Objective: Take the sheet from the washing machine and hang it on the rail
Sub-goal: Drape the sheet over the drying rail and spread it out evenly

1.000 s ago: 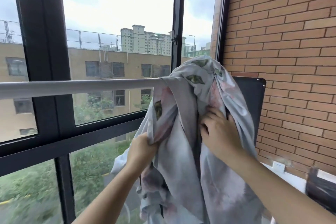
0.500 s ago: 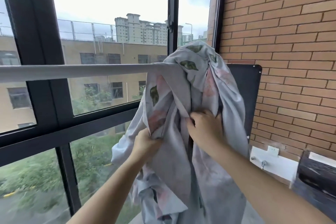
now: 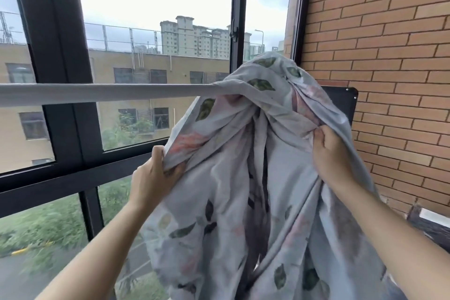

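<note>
A pale grey sheet (image 3: pixel 233 173) printed with green leaves and pink flowers hangs bunched over the right end of a white horizontal rail (image 3: pixel 102 93). Its top is humped over the rail and its folds fall below the frame. My left hand (image 3: pixel 155 175) grips the sheet's left fold below the rail. My right hand (image 3: pixel 328 153) grips a fold on the right side, a little higher. The two hands are spread wide apart with cloth stretched between them. No washing machine is in view.
Dark window frames (image 3: pixel 60 80) stand right behind the rail, with buildings and greenery outside. A brick wall (image 3: pixel 379 56) closes the right side. A black panel (image 3: pixel 341 102) sits behind the sheet, and a dark object (image 3: pixel 431 224) lies low at the right.
My hands were close together at the sheet's middle; they have pulled apart, left hand leftward and right hand rightward, spreading the cloth wider below the rail.
</note>
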`<state>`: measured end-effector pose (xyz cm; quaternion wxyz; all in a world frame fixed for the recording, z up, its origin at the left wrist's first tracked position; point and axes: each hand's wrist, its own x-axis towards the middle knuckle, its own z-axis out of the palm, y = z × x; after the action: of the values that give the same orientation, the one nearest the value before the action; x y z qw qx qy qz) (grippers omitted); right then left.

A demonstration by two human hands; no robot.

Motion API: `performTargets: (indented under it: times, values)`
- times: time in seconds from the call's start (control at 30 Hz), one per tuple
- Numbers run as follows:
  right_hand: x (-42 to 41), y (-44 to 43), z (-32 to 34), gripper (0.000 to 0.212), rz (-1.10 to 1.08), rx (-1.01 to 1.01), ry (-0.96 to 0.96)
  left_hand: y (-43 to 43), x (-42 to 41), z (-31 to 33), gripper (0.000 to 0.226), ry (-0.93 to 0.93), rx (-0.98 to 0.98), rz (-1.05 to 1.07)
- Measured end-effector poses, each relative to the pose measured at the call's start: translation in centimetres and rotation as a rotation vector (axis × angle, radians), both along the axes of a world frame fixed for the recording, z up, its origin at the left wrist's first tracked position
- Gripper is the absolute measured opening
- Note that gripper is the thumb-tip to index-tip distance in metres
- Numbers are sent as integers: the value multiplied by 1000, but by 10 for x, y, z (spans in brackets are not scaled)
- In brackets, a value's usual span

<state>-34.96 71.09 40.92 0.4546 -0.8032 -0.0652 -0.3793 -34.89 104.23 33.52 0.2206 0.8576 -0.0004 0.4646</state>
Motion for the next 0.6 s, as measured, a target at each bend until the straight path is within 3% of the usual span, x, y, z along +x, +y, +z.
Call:
performTargets:
  times: [0.33, 0.4, 0.5, 0.6]
  values:
    - [-16, -19, 25, 24, -70, -319, -276, 4, 18, -25, 16, 188, 67, 97]
    - [-24, -16, 24, 25, -4, -339, -326, -8, 16, -30, 9, 234, 23, 64]
    - [-35, -10, 24, 26, 166, -345, -391, -28, 9, -34, 18, 307, -129, -68]
    - [-36, -2, 26, 24, 356, -403, -310, -42, -2, -25, 24, 288, -251, -173]
